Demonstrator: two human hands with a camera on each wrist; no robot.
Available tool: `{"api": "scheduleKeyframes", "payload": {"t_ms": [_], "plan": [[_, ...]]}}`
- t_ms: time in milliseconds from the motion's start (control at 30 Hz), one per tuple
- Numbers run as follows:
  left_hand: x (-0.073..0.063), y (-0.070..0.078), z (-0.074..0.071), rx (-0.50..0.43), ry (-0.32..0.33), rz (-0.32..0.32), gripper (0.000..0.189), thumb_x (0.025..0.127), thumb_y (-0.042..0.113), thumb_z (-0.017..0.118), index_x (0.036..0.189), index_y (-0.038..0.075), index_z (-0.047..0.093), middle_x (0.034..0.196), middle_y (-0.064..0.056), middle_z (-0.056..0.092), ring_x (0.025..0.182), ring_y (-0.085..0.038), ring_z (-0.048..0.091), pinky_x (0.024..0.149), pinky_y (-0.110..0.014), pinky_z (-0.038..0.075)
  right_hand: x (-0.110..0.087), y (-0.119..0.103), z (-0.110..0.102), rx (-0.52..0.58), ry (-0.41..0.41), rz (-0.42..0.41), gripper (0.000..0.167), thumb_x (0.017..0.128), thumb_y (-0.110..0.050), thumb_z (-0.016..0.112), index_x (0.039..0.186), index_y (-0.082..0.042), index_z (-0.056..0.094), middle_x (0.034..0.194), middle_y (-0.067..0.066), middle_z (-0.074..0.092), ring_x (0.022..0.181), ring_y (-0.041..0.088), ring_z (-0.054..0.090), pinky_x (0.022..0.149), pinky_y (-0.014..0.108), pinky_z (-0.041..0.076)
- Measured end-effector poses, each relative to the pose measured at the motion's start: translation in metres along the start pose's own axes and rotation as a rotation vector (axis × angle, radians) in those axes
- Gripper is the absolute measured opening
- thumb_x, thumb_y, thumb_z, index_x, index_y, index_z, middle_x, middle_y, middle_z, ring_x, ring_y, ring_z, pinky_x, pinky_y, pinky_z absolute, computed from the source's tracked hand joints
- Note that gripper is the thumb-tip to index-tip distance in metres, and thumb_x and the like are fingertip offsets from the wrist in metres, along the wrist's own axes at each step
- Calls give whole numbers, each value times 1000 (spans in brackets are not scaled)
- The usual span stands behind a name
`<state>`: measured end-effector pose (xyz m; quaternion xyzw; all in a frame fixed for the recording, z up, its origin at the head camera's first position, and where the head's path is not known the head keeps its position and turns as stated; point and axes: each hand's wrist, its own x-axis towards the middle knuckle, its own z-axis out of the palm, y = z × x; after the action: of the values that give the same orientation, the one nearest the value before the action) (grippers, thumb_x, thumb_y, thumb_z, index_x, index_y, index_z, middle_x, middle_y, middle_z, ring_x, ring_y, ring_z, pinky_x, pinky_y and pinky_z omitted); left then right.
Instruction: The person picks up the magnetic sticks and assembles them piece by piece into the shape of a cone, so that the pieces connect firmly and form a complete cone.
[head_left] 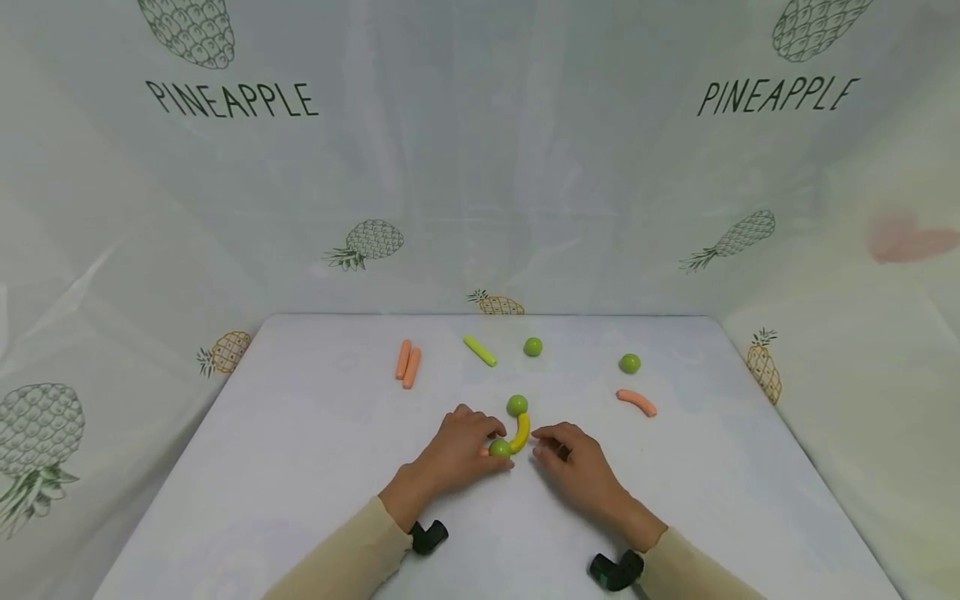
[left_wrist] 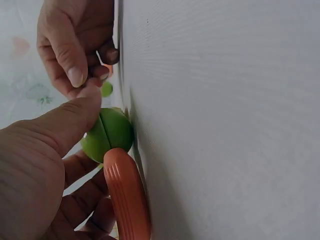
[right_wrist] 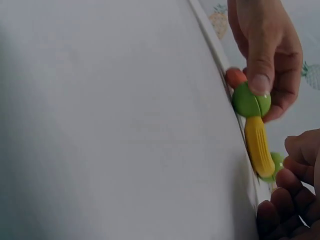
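The left hand [head_left: 461, 447] pinches a green ball [head_left: 499, 449] between its thumb and fingers, low over the surface [head_left: 315, 467]. An orange grooved stick [left_wrist: 127, 197] meets that ball on its near side, mostly hidden beneath the left palm in the head view. A yellow curved stick [head_left: 523, 433] runs from the pinched ball into the gap between the hands, its far end at a second green ball [head_left: 517, 405] just beyond the left fingertips. The right hand [head_left: 582, 469] grips nothing; its fingers are loosely bent, their tips just beside the yellow stick, and whether they touch it I cannot tell.

Beyond the left hand lie two orange sticks [head_left: 412, 368] side by side. A lime stick [head_left: 480, 351] and another green ball [head_left: 533, 347] sit ahead of both hands. Past the right hand, toward its outer side, are a curved orange stick [head_left: 637, 402] and, farther off, one more green ball [head_left: 630, 363].
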<state>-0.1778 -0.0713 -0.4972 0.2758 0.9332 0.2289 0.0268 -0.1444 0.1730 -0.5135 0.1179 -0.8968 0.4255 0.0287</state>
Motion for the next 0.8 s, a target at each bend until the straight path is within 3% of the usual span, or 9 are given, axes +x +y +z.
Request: {"api": "scheduleKeyframes", "payload": {"t_ms": [267,533,700,800], "plan": [[-2,-4,-4,52,-23,-26,31,93,37,82,120,22,76,111,9,74,98,-13,51,98,-39,45,9,21,-23,-46,118,33,20,99,-13,74,119,-11,75,102,-1,68,90,12,62,79,25,54],[-13,-22,-18,-7,-26,-55,27,98,15,73,124,20,75,122,8,73,104,-15,50,93,-32,48,12,31,-37,-34,160,52,20,100,-12,73,119,-8,75,103,4,70,91,16,64,79,26,54],[-16,-30,-26,-21,-18,-13,26,100,2,70,117,20,78,125,8,73,106,-16,53,93,-31,51,12,33,-39,-40,166,68,20,101,-13,72,120,-9,75,105,5,70,92,16,65,80,25,54],[-17,-29,-28,-16,-7,12,28,98,-3,69,111,19,80,132,2,71,112,-22,56,97,-35,53,11,34,-41,-45,168,73,20,101,-13,71,121,-9,74,106,5,70,93,17,65,80,25,54]]}}
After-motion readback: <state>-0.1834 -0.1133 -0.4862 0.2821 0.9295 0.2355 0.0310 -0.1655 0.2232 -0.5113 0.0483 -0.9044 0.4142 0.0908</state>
